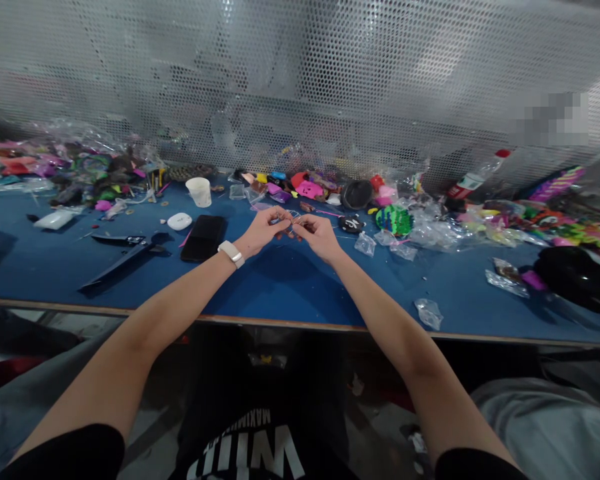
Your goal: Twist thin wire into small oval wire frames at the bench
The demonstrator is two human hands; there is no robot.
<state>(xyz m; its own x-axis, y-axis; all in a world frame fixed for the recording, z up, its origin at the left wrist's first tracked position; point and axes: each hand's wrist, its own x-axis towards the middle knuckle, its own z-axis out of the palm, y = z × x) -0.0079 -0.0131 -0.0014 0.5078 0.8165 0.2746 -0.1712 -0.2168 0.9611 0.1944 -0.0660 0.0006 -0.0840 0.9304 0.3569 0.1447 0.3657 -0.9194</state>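
My left hand (263, 232) and my right hand (322, 237) meet above the middle of the blue table. Their fingertips pinch a small, thin, wire-like piece (293, 215), too fine and partly covered for its kind to show. A pale band (231, 254) sits on my left wrist. Left of that wrist lies a black phone (203, 238), with a white oval case (179, 221) beyond it. Close to my right hand are a black round item with white marks (351, 224) and a small clear bag (365, 244).
On the blue table (285, 293), a white cup (199, 192) stands at the back left. Dark blade-shaped pieces (123, 261) lie nearer on the left. Colourful items and plastic bags (435, 227) line the perforated metal panel (260, 73). A red-capped bottle (477, 177) leans back right.
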